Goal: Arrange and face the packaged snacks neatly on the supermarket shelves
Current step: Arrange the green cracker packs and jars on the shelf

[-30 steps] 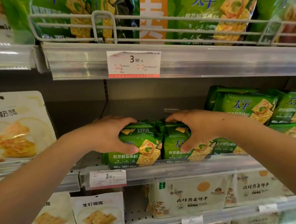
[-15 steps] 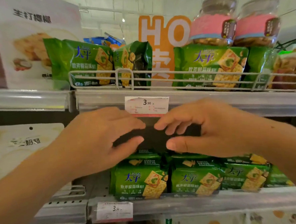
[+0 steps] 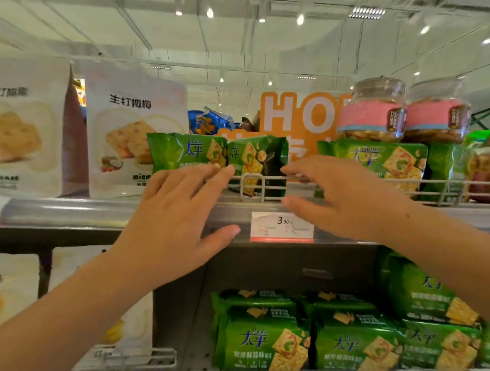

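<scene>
With both the left hand (image 3: 180, 218) and right hand (image 3: 345, 199) spread and holding nothing before the skewed cracker pack (image 3: 258, 161) behind the top-shelf wire rail (image 3: 352, 178), a hasty grab could knock it backward.

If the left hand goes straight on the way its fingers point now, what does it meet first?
Most likely the twisted green cracker pack behind the wire rail on the upper shelf. The left hand is open and its fingertips already look close to that pack, though depth is unclear.
</scene>
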The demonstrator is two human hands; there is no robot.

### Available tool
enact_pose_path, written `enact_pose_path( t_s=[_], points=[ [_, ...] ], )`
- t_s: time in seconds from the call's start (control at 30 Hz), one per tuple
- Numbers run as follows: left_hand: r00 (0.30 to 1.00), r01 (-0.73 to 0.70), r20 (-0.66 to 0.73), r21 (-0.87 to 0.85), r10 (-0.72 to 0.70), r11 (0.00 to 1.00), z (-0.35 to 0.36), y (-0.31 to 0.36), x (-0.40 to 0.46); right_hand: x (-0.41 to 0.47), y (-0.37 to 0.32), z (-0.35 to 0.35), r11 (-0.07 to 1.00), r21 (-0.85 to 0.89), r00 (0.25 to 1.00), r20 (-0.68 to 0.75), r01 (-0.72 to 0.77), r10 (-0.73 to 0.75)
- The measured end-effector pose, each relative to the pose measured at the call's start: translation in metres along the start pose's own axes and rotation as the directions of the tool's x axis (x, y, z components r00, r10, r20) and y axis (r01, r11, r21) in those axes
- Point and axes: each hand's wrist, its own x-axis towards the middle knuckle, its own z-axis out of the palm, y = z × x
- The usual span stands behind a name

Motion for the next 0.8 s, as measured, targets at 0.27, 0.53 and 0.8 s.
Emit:
enact_pose_path(
  t_s=[0.27, 0.53, 0.8],
  points=[
    [0.926, 0.302, 0.243, -0.021, -0.289, 0.953, -0.035, -0.068, 0.08, 0.076, 0.0, -0.023, 0.991, 0.006, 0.989, -0.057, -0.135, 0.135],
    [0.926, 0.284, 0.275, -0.06, -0.258, 0.957, -0.025, -0.074, 0.081, 0.111, -0.006, -0.006, 0.981, -0.101, 0.972, 0.153, -0.165, 0.179],
    [0.94, 0.296, 0.203, -0.09, -0.273, 0.951, -0.041, -0.084, 0.08, 0.091, 0.018, -0.045, 0.944, 0.156, 0.955, 0.104, -0.291, 0.277]
  ],
)
